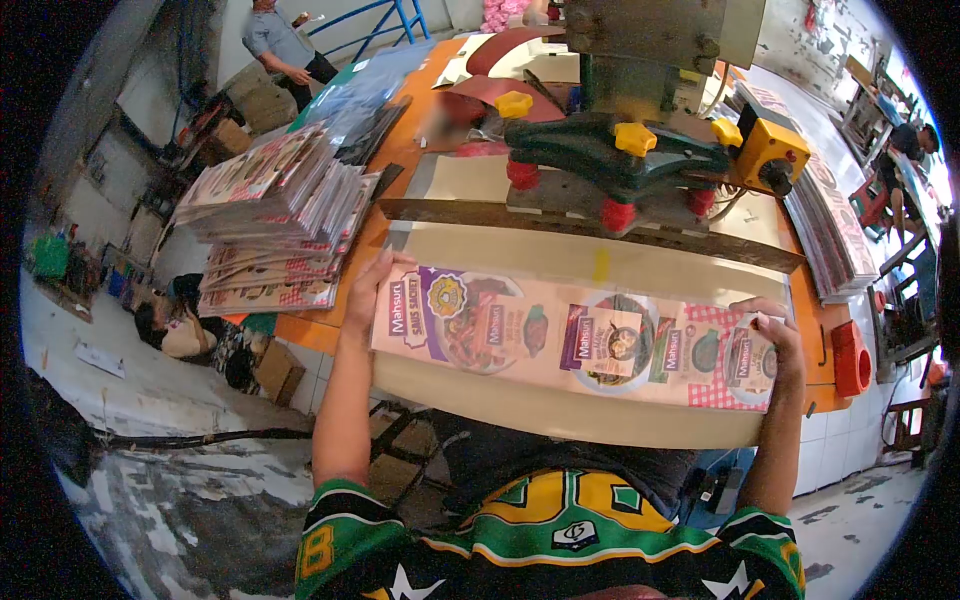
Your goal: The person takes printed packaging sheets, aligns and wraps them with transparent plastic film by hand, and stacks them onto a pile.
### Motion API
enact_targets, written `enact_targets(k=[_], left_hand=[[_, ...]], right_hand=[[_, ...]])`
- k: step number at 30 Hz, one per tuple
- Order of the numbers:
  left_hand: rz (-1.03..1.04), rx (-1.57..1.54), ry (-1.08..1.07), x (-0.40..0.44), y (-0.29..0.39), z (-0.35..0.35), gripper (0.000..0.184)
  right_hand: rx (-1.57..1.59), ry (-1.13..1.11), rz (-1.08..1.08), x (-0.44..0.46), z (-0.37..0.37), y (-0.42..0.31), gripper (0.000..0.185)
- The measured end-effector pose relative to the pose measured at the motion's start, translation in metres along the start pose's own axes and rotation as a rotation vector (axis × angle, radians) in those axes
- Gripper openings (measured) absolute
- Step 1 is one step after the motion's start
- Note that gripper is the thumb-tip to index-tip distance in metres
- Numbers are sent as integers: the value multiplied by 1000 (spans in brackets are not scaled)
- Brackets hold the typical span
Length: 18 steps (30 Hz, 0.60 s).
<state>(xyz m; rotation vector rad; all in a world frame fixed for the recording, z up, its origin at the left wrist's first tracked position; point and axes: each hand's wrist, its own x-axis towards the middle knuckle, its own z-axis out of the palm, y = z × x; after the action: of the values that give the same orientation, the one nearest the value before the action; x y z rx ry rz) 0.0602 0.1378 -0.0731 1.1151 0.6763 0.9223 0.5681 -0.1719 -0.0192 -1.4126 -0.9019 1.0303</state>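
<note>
A long printed plastic sheet with food pictures and pink checks lies across the cream work surface in front of me. My left hand grips its left end, fingers closed at the upper corner. At the sheet's right end my right hand holds the upper corner, thumb on top. Just beyond the sheet a metal bar runs across the surface, below a dark green press head with yellow knobs and red feet.
Tall stacks of printed packs stand on the left of the orange table. More packs are piled at the right, near a red roll. A person stands at the back left; another person is low at the left.
</note>
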Motion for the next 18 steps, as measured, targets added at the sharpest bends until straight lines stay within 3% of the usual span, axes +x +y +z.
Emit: enact_targets(k=[9,18], left_hand=[[-32,-31,-28,2,4,2,34],[-40,-32,-52,-4,6,3,35]], right_hand=[[137,-102,39,3,1,-9,45],[29,-66,-122,2,-1,-2,48]])
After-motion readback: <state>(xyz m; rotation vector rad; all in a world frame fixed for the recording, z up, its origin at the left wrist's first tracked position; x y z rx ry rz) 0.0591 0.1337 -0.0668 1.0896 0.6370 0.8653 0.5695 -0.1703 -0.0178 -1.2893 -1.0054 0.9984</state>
